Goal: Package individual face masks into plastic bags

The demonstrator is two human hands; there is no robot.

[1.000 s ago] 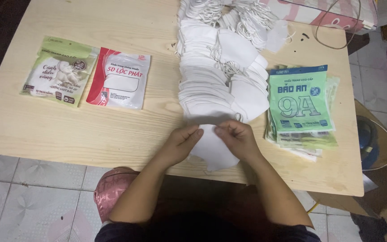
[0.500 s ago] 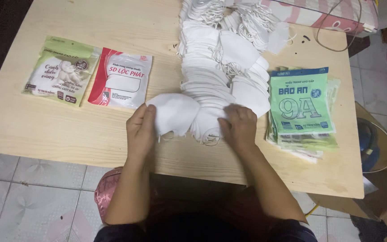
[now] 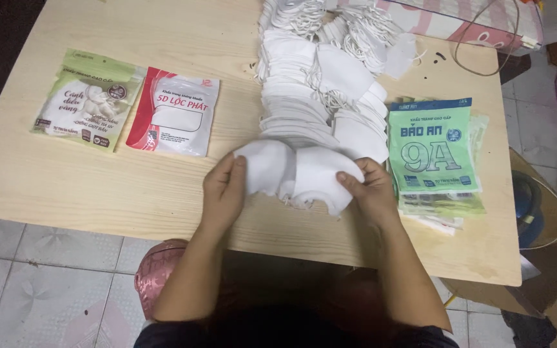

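Now both hands gripping white masks, green packets sealed

One head-worn camera looks steeply down, close over the wooden table.

- Masks: plain white, as is the pile behind.
- Table: pale wood grain.
- Left pack: light green and white.
- Middle pack: red and white.
- Right packs: green with blue trim.
- Stool: pink.
- Floor: grey tiles with a faint leaf pattern.
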